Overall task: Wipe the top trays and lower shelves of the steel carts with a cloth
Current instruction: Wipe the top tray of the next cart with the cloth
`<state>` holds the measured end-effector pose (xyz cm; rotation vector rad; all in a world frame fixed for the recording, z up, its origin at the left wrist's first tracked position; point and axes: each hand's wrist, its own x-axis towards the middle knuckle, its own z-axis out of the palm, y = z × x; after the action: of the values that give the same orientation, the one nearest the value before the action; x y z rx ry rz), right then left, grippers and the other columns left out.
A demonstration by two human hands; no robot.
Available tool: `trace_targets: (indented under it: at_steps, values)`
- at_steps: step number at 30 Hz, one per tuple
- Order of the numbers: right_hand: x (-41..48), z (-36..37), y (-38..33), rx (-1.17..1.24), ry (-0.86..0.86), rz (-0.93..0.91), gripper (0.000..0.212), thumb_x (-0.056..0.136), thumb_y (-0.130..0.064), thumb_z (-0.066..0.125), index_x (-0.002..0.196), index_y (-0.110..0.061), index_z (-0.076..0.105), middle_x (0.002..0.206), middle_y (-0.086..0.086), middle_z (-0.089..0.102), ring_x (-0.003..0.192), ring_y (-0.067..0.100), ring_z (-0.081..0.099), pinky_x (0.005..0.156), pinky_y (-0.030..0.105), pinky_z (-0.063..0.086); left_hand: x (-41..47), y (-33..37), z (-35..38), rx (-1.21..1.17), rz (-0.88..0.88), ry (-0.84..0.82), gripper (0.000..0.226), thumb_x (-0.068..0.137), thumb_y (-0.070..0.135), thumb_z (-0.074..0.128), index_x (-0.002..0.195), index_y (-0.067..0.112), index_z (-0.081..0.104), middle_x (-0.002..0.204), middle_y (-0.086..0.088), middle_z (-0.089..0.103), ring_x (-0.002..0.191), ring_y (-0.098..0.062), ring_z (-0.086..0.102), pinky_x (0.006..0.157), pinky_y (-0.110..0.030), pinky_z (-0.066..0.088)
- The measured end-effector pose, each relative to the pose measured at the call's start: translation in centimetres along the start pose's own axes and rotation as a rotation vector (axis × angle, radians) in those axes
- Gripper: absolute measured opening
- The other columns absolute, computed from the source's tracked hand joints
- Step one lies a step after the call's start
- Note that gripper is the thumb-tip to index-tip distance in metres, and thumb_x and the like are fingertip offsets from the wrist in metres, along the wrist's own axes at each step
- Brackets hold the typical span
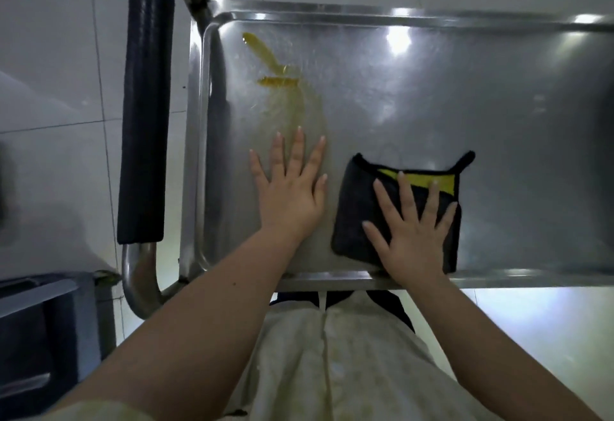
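Observation:
The steel cart's top tray (pixel 465 95) fills the middle of the view. A yellow smear (pixel 275 78) streaks its far left part and fades toward me. A folded black cloth (pixel 358 201) with a yellow inner face lies near the tray's front rim. My right hand (pixel 412 224) presses flat on the cloth with straight, spread fingers. My left hand (pixel 292 188) rests flat on the bare steel, left of the cloth, just below the faded end of the smear.
The cart's push handle with a black foam grip (pixel 146 115) runs along the left side on a steel tube. A dark grey bin or crate (pixel 43 331) stands at the lower left on the white tiled floor (pixel 59 55).

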<state>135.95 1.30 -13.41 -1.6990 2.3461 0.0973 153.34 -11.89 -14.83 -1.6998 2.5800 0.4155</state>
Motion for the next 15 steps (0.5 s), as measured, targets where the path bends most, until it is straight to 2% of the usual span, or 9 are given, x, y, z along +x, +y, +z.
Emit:
trace_targets:
  at_steps: [3,7,9,12,15]
  values:
    - [-2.8,-0.1,4.1,-0.011,-0.048,-0.025,0.066,0.091,-0.072,0.017,0.152,-0.046,0.013,0.163,-0.008,0.009,0.148,0.039,-0.003,0.113,0.067,-0.001,0.0,-0.1,-0.2,0.000,0.002,-0.015,0.057,0.099,0.052,0.015,0.153,0.041,-0.001,0.164,0.005,-0.001,0.150,-0.028,-0.005,0.114,-0.065,-0.003]
    - [-1.4,-2.0,10.7,0.022,-0.065,0.283,0.069,0.086,-0.075,0.015,0.149,-0.051,0.004,0.163,-0.008,0.008,0.147,0.039,0.001,0.113,0.068,0.002,0.3,0.1,-0.8,0.011,0.002,-0.055,0.057,0.098,0.052,0.012,0.153,0.041,-0.002,0.164,0.005,-0.003,0.150,-0.027,-0.007,0.114,-0.064,-0.005]
    - [-1.1,-2.2,11.8,0.026,-0.063,0.350,0.069,0.085,-0.077,0.010,0.149,-0.052,0.000,0.164,-0.008,0.006,0.147,0.041,0.002,0.112,0.068,0.002,0.4,0.1,-1.0,0.019,0.003,-0.091,0.058,0.097,0.052,0.008,0.153,0.041,-0.006,0.164,0.005,-0.007,0.149,-0.027,-0.011,0.113,-0.064,-0.008]
    - [-1.1,-1.8,9.8,0.008,-0.064,0.326,0.069,0.087,-0.076,0.008,0.150,-0.049,0.001,0.164,-0.008,0.007,0.145,0.045,0.004,0.111,0.070,0.002,0.7,0.0,-1.5,0.000,0.003,-0.157,0.058,0.098,0.052,0.009,0.152,0.042,-0.010,0.163,0.007,-0.014,0.148,-0.027,-0.018,0.111,-0.063,-0.017]
    - [-0.8,-1.0,4.1,-0.026,-0.053,0.154,0.070,0.088,-0.074,0.017,0.151,-0.048,0.006,0.163,-0.008,0.010,0.145,0.048,0.005,0.110,0.071,0.002,1.1,-0.4,-2.2,-0.106,-0.008,-0.230,0.054,0.101,0.050,0.014,0.151,0.046,-0.005,0.161,0.012,-0.016,0.147,-0.021,-0.023,0.110,-0.058,-0.024]
